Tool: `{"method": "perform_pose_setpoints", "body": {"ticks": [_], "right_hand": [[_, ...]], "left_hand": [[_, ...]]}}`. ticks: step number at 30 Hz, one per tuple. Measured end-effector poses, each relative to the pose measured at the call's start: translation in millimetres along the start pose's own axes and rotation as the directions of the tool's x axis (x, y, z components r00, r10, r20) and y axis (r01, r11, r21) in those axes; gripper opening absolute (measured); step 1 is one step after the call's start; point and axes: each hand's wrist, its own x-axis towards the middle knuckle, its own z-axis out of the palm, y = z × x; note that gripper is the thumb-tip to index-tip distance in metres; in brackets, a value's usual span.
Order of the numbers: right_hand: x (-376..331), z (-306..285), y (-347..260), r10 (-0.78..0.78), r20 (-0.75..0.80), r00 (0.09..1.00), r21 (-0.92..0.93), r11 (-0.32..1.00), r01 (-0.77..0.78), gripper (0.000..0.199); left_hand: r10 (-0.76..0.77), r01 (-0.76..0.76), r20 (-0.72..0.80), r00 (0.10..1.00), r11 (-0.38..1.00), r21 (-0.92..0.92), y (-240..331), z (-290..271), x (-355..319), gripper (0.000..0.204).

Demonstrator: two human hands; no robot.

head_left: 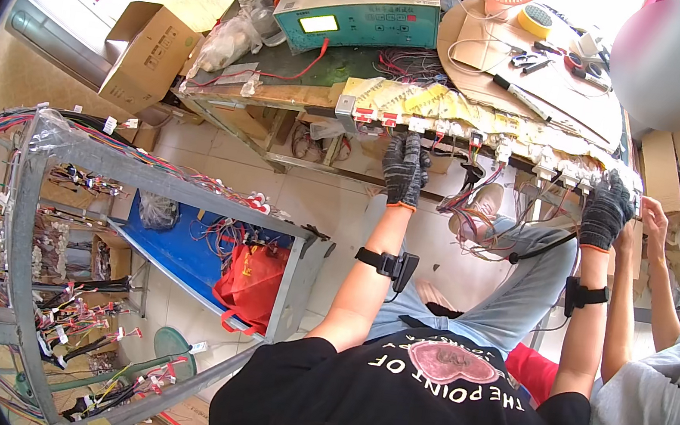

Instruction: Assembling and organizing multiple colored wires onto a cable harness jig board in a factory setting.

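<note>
Along the front edge of the workbench [227,90] runs a row of small sockets and wire connectors. My left hand [405,169], in a dark grey knit glove, reaches up to this row with its fingers closed at a white connector [417,125]. Red connectors [389,119] sit just left of it. Farther right, my right hand [607,214], gloved the same way, has its fingers bent against the row's right end, beside several white connectors [569,177]; what its fingertips hold is hidden. Loose bundled wires [470,205] hang from the row between my hands.
A teal tester [358,19] with a lit screen stands on the bench. A black marker [521,97] and scissors lie on cardboard. At right, a co-worker's bare hand [654,220] is close to my right hand. A metal rack [34,196] with wire harnesses and a red bag [252,283] is at left.
</note>
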Motion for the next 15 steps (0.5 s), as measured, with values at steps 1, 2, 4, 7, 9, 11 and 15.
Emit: {"method": "perform_pose_setpoints", "body": {"ticks": [1,2,4,7,9,11,15], "right_hand": [[-0.7,0.3,0.0,-0.003,-0.002,1.000,-0.039,0.999,0.003,0.052],[-0.7,1.0,0.1,-0.002,-0.002,1.000,-0.039,0.999,0.002,0.052],[0.9,2.6,-1.3,-0.031,0.004,1.000,-0.234,0.972,0.031,0.051],[1.2,-2.0,-4.4,-0.063,0.063,0.996,-0.234,0.969,0.076,0.051],[2.1,-2.2,-2.5,-0.069,0.084,0.994,-0.271,0.958,0.089,0.050],[1.8,-3.7,3.4,-0.072,0.103,0.992,-0.310,0.946,0.101,0.050],[2.1,-5.2,9.3,-0.089,0.137,0.987,-0.328,0.936,0.130,0.050]], "left_hand": [[0.003,-0.003,-0.006,1.000,1.000,-0.006,0.7,0.9,-0.5,0.017],[0.006,-0.006,-0.011,1.000,1.000,-0.011,1.2,1.6,-0.9,0.017],[-0.001,0.001,-0.017,1.000,1.000,0.001,-0.4,0.8,0.5,0.017],[0.000,0.001,-0.025,1.000,1.000,0.008,1.0,0.0,-0.3,0.016],[0.006,-0.006,-0.024,1.000,1.000,0.004,3.3,1.0,-2.0,0.016],[0.026,-0.026,-0.016,1.000,1.000,0.003,5.1,3.1,-3.6,0.015],[0.014,-0.014,-0.024,1.000,1.000,0.007,6.6,4.4,-4.6,0.015]]}}
